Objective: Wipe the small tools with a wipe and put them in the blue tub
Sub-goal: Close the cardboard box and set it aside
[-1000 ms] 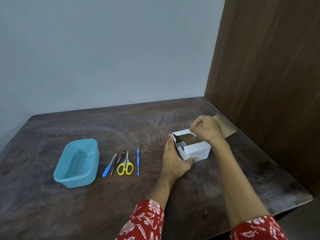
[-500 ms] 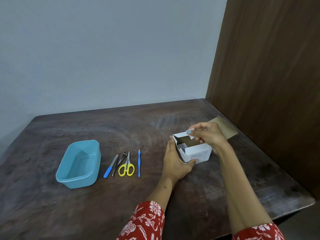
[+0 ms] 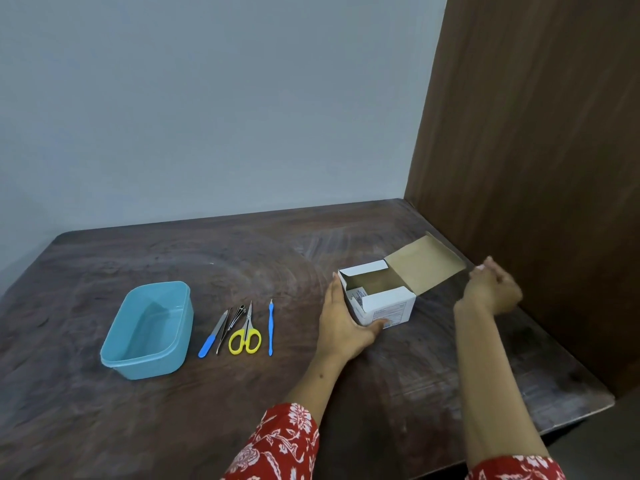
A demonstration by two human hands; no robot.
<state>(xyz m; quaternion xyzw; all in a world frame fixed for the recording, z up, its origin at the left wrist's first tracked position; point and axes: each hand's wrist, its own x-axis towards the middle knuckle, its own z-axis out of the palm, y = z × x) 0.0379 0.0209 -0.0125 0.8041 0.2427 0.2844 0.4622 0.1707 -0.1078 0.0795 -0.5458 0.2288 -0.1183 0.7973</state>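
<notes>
An empty blue tub sits on the left of the dark wooden table. Right of it lie a blue-handled nail file, thin metal tools, yellow-handled scissors and a slim blue tool. A white cardboard box stands open, its brown lid flap folded back to the right. My left hand grips the box's left side and front corner. My right hand hovers right of the flap, blurred, fingers loosely curled; whether it holds anything is unclear.
A brown wooden panel rises along the table's right side, close to my right hand. A pale wall stands behind the table. The table's right front corner lies near my right forearm.
My right hand left the box's top and swung right, past the flap. The lid flap now lies fully open. My left hand stays on the box.
</notes>
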